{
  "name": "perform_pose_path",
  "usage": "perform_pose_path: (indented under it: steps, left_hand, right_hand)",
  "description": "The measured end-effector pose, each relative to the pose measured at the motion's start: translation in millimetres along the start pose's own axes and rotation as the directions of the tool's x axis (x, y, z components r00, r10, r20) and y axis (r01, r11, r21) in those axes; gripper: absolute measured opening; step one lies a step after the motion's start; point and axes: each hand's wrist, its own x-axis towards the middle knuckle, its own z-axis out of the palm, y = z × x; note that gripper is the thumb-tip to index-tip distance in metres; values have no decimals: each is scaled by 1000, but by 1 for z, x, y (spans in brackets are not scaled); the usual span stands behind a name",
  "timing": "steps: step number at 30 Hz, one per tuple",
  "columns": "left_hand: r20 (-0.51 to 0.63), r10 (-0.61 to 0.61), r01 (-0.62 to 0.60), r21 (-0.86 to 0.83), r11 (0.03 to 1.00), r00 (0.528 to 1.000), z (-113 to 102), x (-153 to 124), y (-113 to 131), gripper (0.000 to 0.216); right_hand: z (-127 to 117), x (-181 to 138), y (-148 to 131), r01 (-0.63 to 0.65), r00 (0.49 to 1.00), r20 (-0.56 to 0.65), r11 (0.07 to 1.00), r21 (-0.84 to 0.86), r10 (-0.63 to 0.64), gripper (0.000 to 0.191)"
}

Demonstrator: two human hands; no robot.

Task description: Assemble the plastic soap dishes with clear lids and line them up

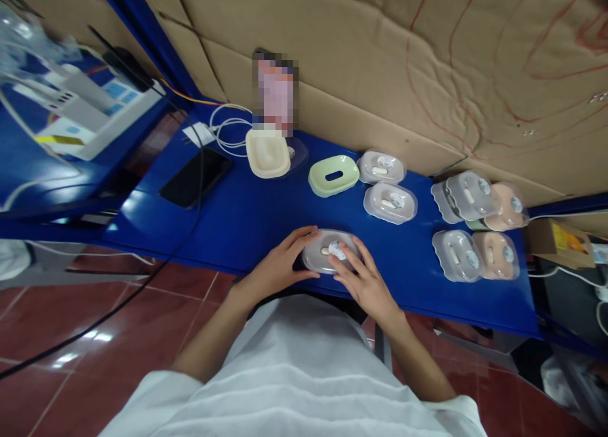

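Note:
A clear-lidded soap box [325, 254] with a round sticker lies at the near edge of the blue table [237, 215]. My left hand [280, 264] cups its left side, fingers curved around the rim. My right hand [363, 278] lies on top of the lid, fingers spread flat across it. Behind the box stand an open green soap dish [333, 175] and a cream tray [267, 152].
Two closed clear boxes [389, 202] sit behind at centre right, and several more, clear and pink, cluster at the right [475, 234]. A black phone [194, 176] and white cables [228, 130] lie at the left. Cardboard [380, 57] lines the wall. Red floor tiles [95, 323] lie below.

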Motion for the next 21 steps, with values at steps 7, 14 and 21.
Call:
perform_pose_path:
  steps: [7, 14, 21]
  left_hand:
    - [11, -30, 30, 16, 999, 999, 1, -2, 3, 84]
    - [20, -35, 34, 34, 999, 999, 3, -2, 4, 84]
    - [-25, 60, -56, 142, 988, 998, -10, -3, 7, 76]
  right_hand:
    - [12, -6, 1, 19, 998, -51, 1000, -15, -20, 65]
    - [15, -5, 7, -10, 1000, -16, 1000, -9, 10, 53]
    - [0, -63, 14, -339, 924, -248, 925, -171, 293, 53]
